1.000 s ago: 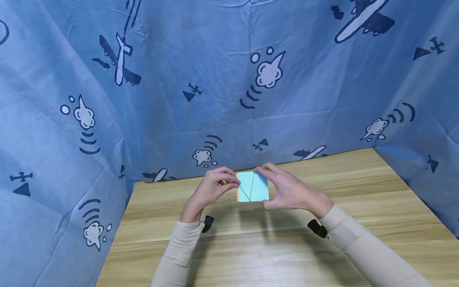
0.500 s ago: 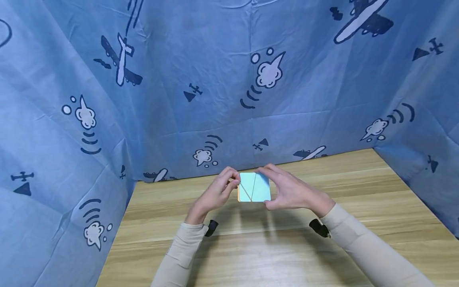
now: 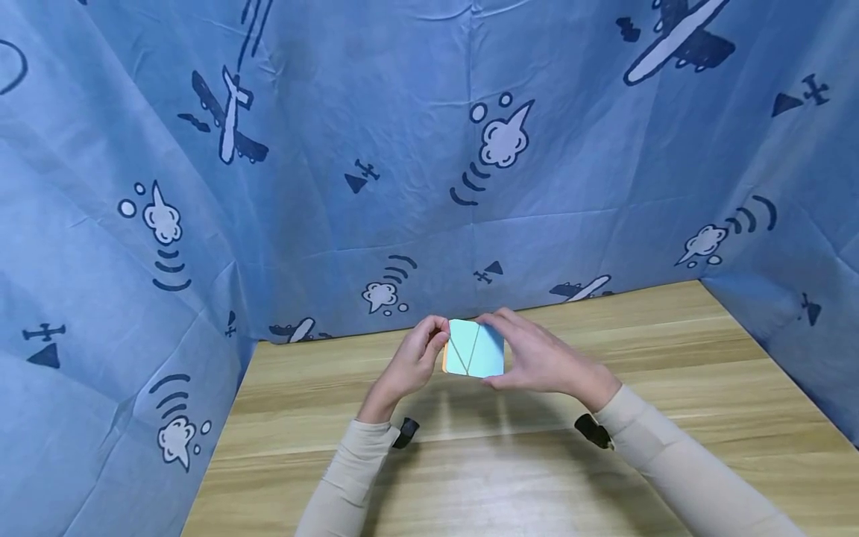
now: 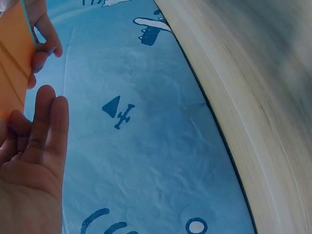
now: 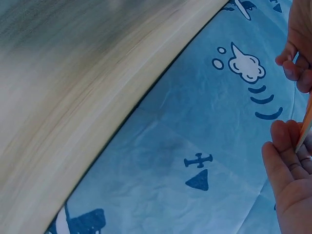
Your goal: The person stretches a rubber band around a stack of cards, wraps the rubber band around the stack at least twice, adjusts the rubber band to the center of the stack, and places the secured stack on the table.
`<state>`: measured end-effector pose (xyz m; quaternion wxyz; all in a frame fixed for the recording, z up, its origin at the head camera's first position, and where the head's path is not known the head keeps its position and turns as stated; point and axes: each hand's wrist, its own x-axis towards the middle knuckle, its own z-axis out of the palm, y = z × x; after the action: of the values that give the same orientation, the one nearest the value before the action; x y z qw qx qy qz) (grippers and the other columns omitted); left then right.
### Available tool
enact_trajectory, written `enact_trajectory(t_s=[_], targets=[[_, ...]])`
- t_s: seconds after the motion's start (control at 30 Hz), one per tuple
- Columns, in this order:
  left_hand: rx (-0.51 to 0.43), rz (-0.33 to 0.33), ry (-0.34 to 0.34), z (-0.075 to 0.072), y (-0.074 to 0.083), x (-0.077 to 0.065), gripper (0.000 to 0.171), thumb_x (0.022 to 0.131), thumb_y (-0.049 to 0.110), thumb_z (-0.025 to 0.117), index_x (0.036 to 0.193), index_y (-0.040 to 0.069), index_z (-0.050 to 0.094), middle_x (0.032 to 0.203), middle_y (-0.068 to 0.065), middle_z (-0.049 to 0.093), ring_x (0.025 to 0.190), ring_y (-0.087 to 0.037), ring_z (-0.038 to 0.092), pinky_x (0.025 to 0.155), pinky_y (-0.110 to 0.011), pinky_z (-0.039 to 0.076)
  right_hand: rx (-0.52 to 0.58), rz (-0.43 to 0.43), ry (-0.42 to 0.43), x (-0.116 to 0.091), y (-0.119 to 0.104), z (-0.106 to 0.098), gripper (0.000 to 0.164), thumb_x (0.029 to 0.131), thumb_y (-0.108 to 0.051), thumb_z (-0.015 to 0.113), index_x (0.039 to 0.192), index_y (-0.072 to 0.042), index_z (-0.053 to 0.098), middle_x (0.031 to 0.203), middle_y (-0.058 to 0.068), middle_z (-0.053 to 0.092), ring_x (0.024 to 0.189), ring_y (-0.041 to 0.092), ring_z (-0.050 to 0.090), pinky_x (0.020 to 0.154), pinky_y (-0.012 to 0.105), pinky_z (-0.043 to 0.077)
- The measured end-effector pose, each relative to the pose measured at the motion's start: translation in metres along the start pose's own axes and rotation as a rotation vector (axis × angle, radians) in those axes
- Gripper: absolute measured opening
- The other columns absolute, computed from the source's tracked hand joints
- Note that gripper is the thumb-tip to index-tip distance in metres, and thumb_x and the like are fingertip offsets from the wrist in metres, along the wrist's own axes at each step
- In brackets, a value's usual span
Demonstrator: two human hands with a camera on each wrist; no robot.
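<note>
Between my two hands is a small flat square (image 3: pixel 475 350), held up above the table. Its pale blue face carries two dark seams that meet in a V at the lower edge. An orange reverse shows in the left wrist view, where the orange side (image 4: pixel 12 63) also has lines. My left hand (image 3: pixel 412 362) pinches the upper left edge between thumb and index finger, its other fingers partly hidden. On the right side, my right hand (image 3: pixel 543 358) grips the square with the thumb at the lower edge and fingers at the top. In the right wrist view only a thin orange edge (image 5: pixel 306 119) shows.
A wooden table (image 3: pixel 483 477) lies below the hands. Blue cloth (image 3: pixel 403 149) printed with planes and clouds hangs behind it and on both sides. Black wrist straps or mounts (image 3: pixel 593 431) sit under the forearms.
My left hand has shifted slightly right and turned more upright, its fingers drawing in at the square's upper left corner. The square has tilted slightly; my right hand keeps its grip.
</note>
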<state>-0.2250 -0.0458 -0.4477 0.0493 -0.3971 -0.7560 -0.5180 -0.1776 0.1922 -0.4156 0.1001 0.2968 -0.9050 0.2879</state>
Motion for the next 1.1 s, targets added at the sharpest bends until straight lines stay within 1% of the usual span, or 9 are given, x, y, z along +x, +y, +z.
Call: enact_trajectory(t_s=[0.1, 0.23, 0.3, 0.4, 0.53, 0.7, 0.8, 0.97, 1.1], targets=[[-0.025, -0.016, 0.008, -0.006, 0.014, 0.000, 0.010, 0.103, -0.005, 0.044, 0.102, -0.013, 0.048, 0.092, -0.023, 0.052, 0.084, -0.034, 0.056, 0.075, -0.040, 0.053, -0.014, -0.011, 0.003, 0.000, 0.001, -0.001, 0.088, 0.064, -0.033, 0.095, 0.137, -0.005, 0.054, 0.119, 0.003, 0.056, 0.097, 0.018, 0.057, 0.081, 0.039, 0.053], [-0.074, -0.046, 0.058, -0.016, 0.027, 0.000, 0.010, 0.104, -0.007, 0.041, 0.100, -0.015, 0.046, 0.091, -0.031, 0.055, 0.085, -0.046, 0.061, 0.078, -0.054, 0.054, -0.004, -0.027, 0.012, -0.002, 0.002, -0.003, 0.088, 0.063, -0.030, 0.095, 0.137, -0.005, 0.054, 0.122, 0.003, 0.057, 0.099, 0.019, 0.058, 0.083, 0.040, 0.054], [-0.102, -0.077, 0.075, -0.018, 0.024, 0.000, 0.012, 0.104, -0.007, 0.040, 0.101, -0.017, 0.046, 0.090, -0.033, 0.056, 0.086, -0.050, 0.061, 0.078, -0.054, 0.053, 0.011, -0.038, 0.024, -0.002, 0.003, -0.004, 0.087, 0.062, -0.028, 0.096, 0.136, -0.005, 0.055, 0.123, 0.003, 0.058, 0.100, 0.019, 0.059, 0.084, 0.041, 0.054], [-0.146, -0.126, 0.056, -0.015, 0.010, -0.002, 0.013, 0.105, -0.005, 0.040, 0.104, -0.016, 0.046, 0.094, -0.033, 0.055, 0.089, -0.052, 0.059, 0.080, -0.050, 0.054, 0.039, -0.057, 0.017, -0.002, 0.003, -0.005, 0.087, 0.063, -0.026, 0.096, 0.136, -0.005, 0.055, 0.124, 0.002, 0.058, 0.100, 0.018, 0.059, 0.084, 0.040, 0.054], [-0.197, -0.149, 0.019, -0.007, -0.005, -0.002, 0.011, 0.105, -0.004, 0.041, 0.106, -0.012, 0.048, 0.102, -0.025, 0.052, 0.093, -0.039, 0.057, 0.082, -0.037, 0.055, 0.049, -0.041, -0.005, -0.002, 0.003, -0.004, 0.087, 0.066, -0.030, 0.095, 0.139, -0.003, 0.054, 0.126, 0.004, 0.057, 0.102, 0.019, 0.059, 0.084, 0.039, 0.054], [-0.285, -0.121, 0.081, -0.004, -0.007, -0.004, 0.010, 0.105, -0.004, 0.044, 0.105, -0.012, 0.049, 0.106, -0.020, 0.056, 0.096, -0.019, 0.059, 0.082, -0.037, 0.056, 0.022, 0.058, 0.079, 0.000, 0.006, -0.006, 0.088, 0.068, -0.035, 0.094, 0.139, -0.005, 0.054, 0.127, 0.005, 0.057, 0.103, 0.022, 0.059, 0.085, 0.042, 0.054], [-0.333, -0.087, 0.117, -0.004, -0.007, -0.005, 0.011, 0.105, -0.002, 0.046, 0.104, -0.013, 0.050, 0.103, -0.018, 0.059, 0.092, -0.016, 0.061, 0.080, -0.037, 0.057, 0.013, 0.099, 0.119, 0.001, 0.008, -0.007, 0.089, 0.068, -0.041, 0.093, 0.140, -0.006, 0.053, 0.128, 0.008, 0.056, 0.104, 0.025, 0.060, 0.085, 0.045, 0.054], [-0.374, -0.031, 0.163, -0.002, -0.005, -0.004, 0.022, 0.106, 0.011, 0.051, 0.103, -0.011, 0.050, 0.108, -0.023, 0.061, 0.097, -0.018, 0.062, 0.080, -0.034, 0.057, 0.006, 0.151, 0.102, 0.001, 0.009, -0.006, 0.090, 0.069, -0.045, 0.091, 0.141, -0.005, 0.053, 0.127, 0.010, 0.057, 0.103, 0.028, 0.061, 0.085, 0.046, 0.054], [-0.364, 0.006, 0.194, 0.000, 0.002, -0.001, 0.024, 0.107, 0.015, 0.050, 0.102, -0.008, 0.049, 0.118, -0.028, 0.061, 0.111, -0.027, 0.062, 0.091, -0.037, 0.054, -0.009, 0.172, 0.073, 0.001, 0.009, -0.005, 0.088, 0.069, -0.047, 0.090, 0.139, -0.005, 0.055, 0.121, 0.009, 0.059, 0.098, 0.027, 0.061, 0.082, 0.044, 0.054]])
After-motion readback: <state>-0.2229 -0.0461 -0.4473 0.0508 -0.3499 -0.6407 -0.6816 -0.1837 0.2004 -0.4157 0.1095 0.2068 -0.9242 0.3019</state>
